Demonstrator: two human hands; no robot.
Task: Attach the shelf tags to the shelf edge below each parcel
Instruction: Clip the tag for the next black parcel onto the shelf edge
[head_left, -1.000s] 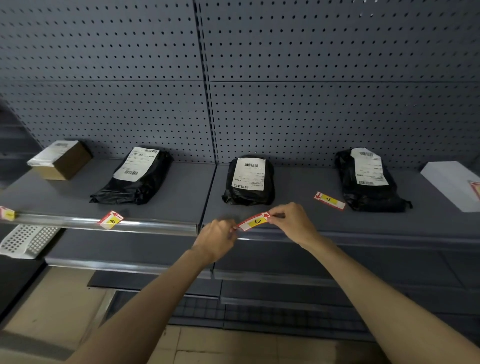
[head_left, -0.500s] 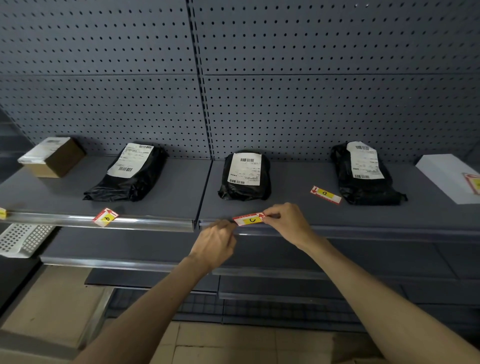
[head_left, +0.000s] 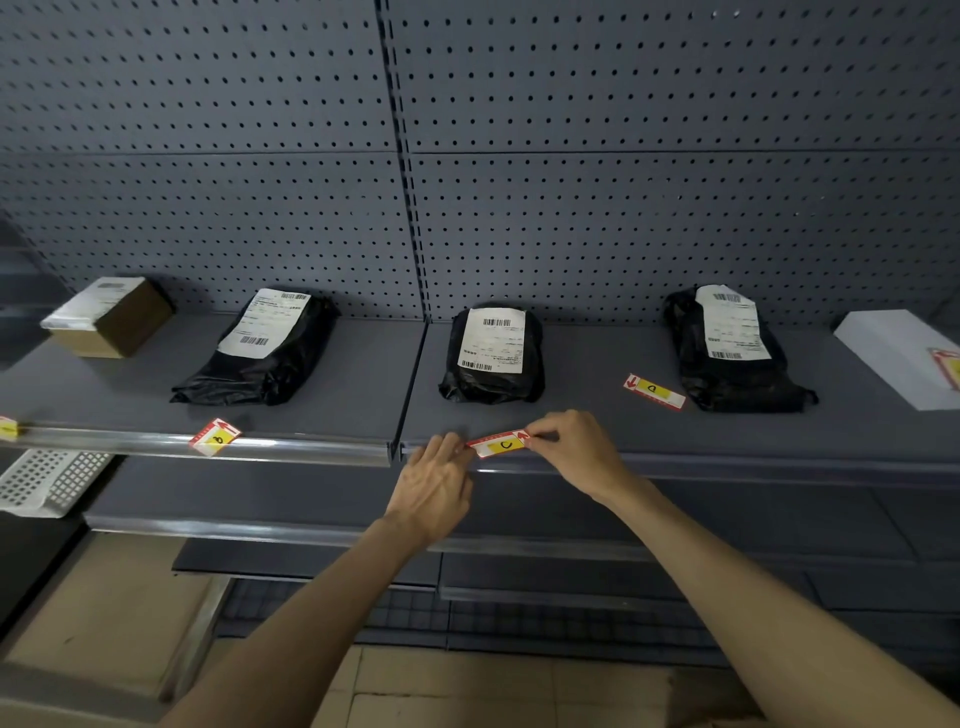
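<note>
A red, white and yellow shelf tag marked C (head_left: 500, 443) is held flat at the shelf's front edge (head_left: 727, 462), just below the middle black parcel (head_left: 493, 356). My left hand (head_left: 434, 486) pinches its left end and my right hand (head_left: 571, 449) pinches its right end. A tag marked B (head_left: 214, 437) sits on the edge rail below the left black parcel (head_left: 262, 353). A tag marked D (head_left: 653, 391) lies loose on the shelf beside the right black parcel (head_left: 727, 353). Another tag (head_left: 8, 428) shows at the far left edge.
A brown cardboard box (head_left: 111, 319) stands at the shelf's left end and a white box (head_left: 901, 353) with a tag (head_left: 948, 366) on it at the right end. A white perforated basket (head_left: 44, 480) sits lower left. More grey shelves lie below; pegboard is behind.
Both hands have brought the C tag down and closer to the shelf edge, and it now lies more level. The view has shifted slightly.
</note>
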